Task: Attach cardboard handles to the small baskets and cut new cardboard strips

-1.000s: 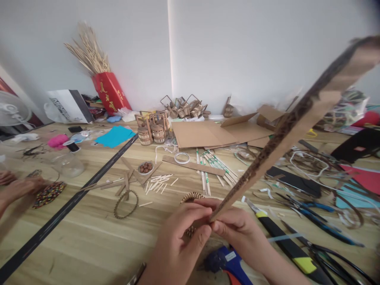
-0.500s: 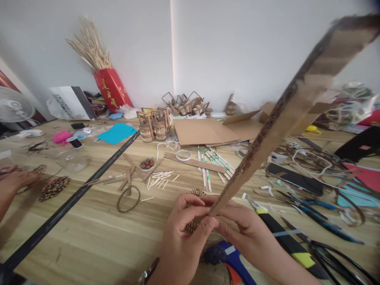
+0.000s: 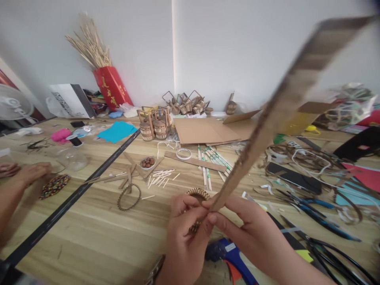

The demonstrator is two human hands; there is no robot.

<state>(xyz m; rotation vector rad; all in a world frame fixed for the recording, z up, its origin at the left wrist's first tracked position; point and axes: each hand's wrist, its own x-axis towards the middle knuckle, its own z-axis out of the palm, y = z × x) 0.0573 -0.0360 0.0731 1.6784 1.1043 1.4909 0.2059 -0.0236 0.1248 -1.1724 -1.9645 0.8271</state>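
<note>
A long brown cardboard strip (image 3: 252, 148) slants up from my hands toward the upper right, its far part blurred. My left hand (image 3: 188, 233) pinches its lower end between thumb and fingers. Close beside it, my right hand (image 3: 247, 227) is closed on the same end, the fingertips of both hands almost meeting. A small round piece with a beaded-looking brown and cream rim (image 3: 199, 193) shows behind my left fingers; whether they touch it is hidden. Below my hands lies a blue glue gun (image 3: 230, 253) with an orange trigger.
Pliers (image 3: 311, 215) and black-handled scissors (image 3: 326, 253) lie at right. Short sticks (image 3: 160, 178), a bowl of brown beads (image 3: 147, 162) and a woven ring (image 3: 129, 197) lie left of centre. Cardboard sheets (image 3: 204, 130) and small baskets (image 3: 152, 128) stand behind. Another person's hand (image 3: 35, 172) is at left.
The strip has shifted slightly and its upper end has swung a little left. My hands keep their pinch on it. The other person's hand at left has moved slightly right.
</note>
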